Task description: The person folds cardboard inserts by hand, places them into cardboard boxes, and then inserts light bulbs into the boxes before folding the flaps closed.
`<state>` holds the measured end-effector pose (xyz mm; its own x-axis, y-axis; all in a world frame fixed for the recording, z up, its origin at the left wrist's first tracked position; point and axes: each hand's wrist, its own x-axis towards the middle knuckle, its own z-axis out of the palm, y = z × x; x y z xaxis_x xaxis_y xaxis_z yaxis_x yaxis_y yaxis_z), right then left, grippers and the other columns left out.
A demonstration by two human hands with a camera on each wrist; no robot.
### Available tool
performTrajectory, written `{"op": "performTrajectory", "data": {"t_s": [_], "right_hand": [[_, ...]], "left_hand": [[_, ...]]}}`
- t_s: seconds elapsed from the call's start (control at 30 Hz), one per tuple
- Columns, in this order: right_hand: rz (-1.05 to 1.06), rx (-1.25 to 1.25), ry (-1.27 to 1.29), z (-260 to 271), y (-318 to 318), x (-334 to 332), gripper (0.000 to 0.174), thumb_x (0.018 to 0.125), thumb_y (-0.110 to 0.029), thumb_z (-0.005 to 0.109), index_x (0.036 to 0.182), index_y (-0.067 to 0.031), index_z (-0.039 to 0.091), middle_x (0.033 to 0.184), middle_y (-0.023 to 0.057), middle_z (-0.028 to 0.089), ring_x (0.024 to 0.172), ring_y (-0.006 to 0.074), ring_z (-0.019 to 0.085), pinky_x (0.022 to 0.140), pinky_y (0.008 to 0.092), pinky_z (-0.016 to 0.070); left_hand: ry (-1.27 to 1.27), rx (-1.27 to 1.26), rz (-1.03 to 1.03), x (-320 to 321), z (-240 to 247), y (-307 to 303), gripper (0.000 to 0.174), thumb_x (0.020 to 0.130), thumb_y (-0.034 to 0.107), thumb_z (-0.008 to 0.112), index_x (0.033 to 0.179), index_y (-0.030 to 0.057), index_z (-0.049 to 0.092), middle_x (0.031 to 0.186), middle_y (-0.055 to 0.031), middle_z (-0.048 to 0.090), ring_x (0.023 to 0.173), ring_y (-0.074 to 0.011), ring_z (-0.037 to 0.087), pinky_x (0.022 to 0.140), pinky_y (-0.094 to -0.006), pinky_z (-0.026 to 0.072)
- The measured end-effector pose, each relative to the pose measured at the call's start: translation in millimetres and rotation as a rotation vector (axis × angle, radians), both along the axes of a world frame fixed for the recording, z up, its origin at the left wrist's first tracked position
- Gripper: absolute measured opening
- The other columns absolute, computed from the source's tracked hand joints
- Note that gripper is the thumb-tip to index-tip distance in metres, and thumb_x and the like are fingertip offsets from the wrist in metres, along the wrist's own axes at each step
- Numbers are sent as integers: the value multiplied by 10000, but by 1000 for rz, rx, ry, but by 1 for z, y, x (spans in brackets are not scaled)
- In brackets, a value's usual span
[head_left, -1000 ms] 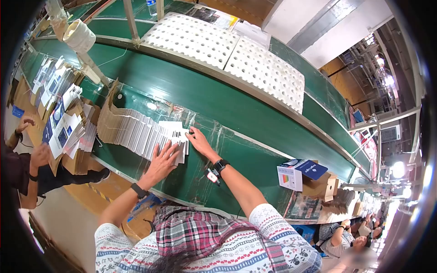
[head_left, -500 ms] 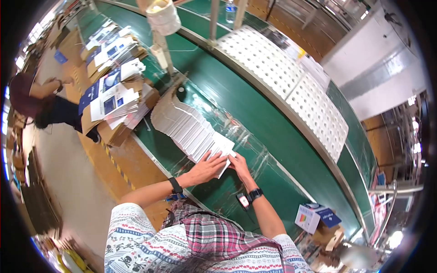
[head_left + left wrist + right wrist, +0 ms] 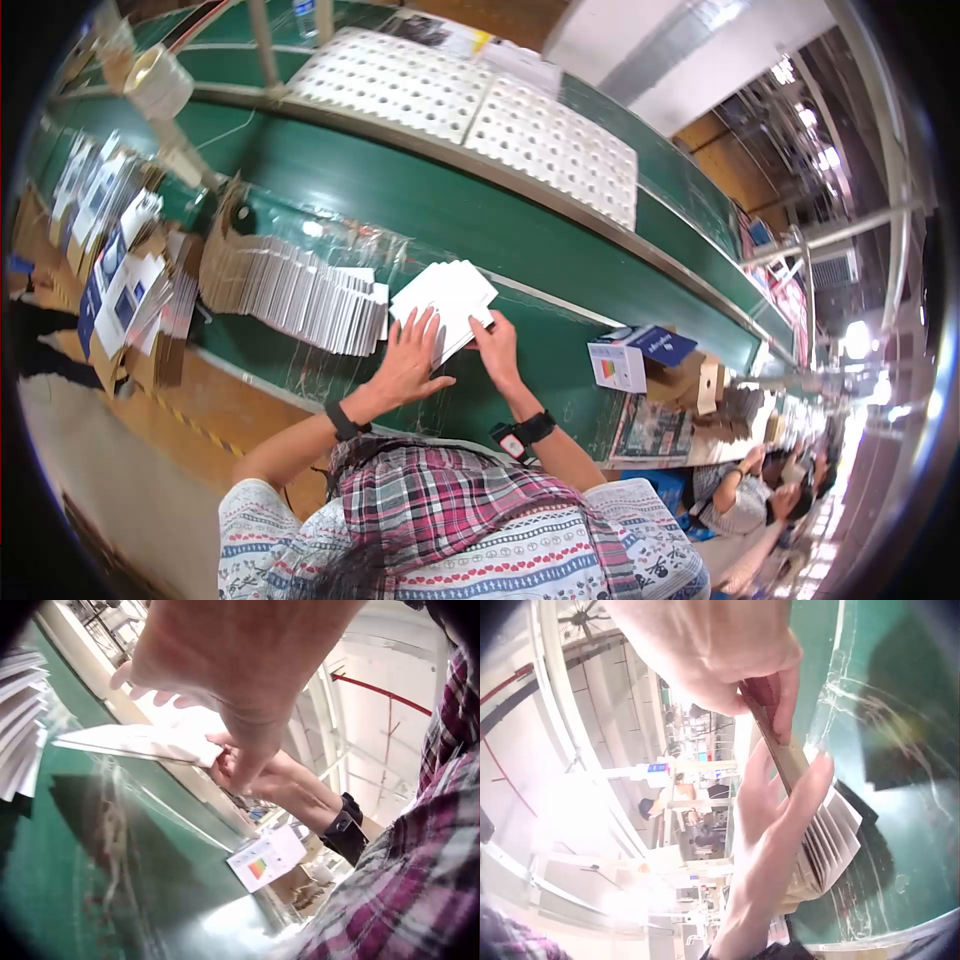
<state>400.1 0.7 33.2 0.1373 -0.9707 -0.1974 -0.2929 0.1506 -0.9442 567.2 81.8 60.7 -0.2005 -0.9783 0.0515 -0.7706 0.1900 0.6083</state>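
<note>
A fanned bunch of white folded cards (image 3: pixel 448 290) is held raised over the green table, just right of a long row of similar cards (image 3: pixel 310 300). My left hand (image 3: pixel 400 365) lays straight, spread fingers on the bunch's near left part, its thumb stretched out to the side. At the near right edge my right hand (image 3: pixel 497 355) pinches the bunch between thumb and fingers. The right wrist view shows that pinch by the right hand (image 3: pixel 712 656) on the bunch's edge, with layered cards (image 3: pixel 829 840) beside the left hand (image 3: pixel 769 825).
Brown card pieces (image 3: pixel 222 265) stand at the row's left end. Printed boxes (image 3: pixel 130 300) are piled farther left. An open blue and white box (image 3: pixel 640 360) sits to the right. White perforated trays (image 3: pixel 555 145) lie beyond the rail. Other people are at the lower right.
Both hands have moved right from the row's end, with a bunch of cards between them. The bunch is now apart from the row and fanned. The head view has swung back and forth.
</note>
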Motion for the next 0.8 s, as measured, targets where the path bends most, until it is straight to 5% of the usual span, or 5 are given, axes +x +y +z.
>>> {"op": "performTrajectory", "data": {"t_s": [0.17,0.27,0.33,0.53,0.8], "right_hand": [[38,40,-226,85,27,-11,273,806,-152,621,955,60,536,803,144,626,709,150,617,618,284,516],[89,-530,329,96,21,-51,347,748,-139,662,1024,15,517,914,126,593,835,256,587,719,352,485],[152,-874,584,117,12,-66,357,699,-105,665,1017,-22,526,937,125,562,882,300,551,769,370,458],[535,-604,576,67,0,-113,250,678,-51,589,925,-82,560,875,96,567,855,263,558,704,357,467],[661,-701,677,32,13,-96,179,719,-44,535,888,-105,528,776,86,496,752,272,519,651,377,464]], "left_hand": [[229,-158,-24,-28,-10,-18,629,670,-71,519,1273,21,366,1210,-198,457,1152,-341,441,888,-399,408],[825,182,-32,-25,9,-16,672,595,-169,338,1194,73,523,956,-81,571,699,-120,433,659,-220,403],[1218,234,-72,-32,0,-11,562,664,-122,410,1178,60,545,1023,-18,516,885,-108,477,761,-257,403],[969,518,-168,-28,-62,-7,404,831,98,567,1225,76,480,1101,-79,508,1013,-179,472,833,-274,398],[259,-25,36,-44,-53,-15,557,758,210,638,1246,86,399,1060,-122,516,1015,-289,507,896,-425,363]]}}
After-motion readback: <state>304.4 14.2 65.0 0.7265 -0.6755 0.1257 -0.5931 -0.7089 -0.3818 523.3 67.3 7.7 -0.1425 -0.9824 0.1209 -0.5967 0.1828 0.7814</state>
